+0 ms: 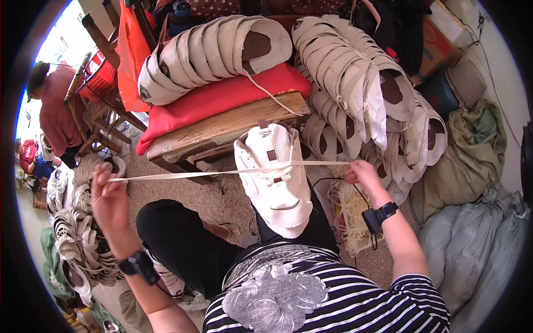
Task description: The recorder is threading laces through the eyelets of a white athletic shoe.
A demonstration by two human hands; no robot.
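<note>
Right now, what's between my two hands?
In the head view, a flat white lace stretches taut from the left hand to the right hand, threaded through a white shoe upper midway.

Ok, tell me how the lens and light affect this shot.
Head view: fisheye bends the wooden bench and darkens the corners into a black rim; daylight blows out the upper left behind a person in red; the white shoe upper and taut lace between left hand and right hand stay sharp.

Bright daylight from upper left; fisheye-warped edges.
</note>
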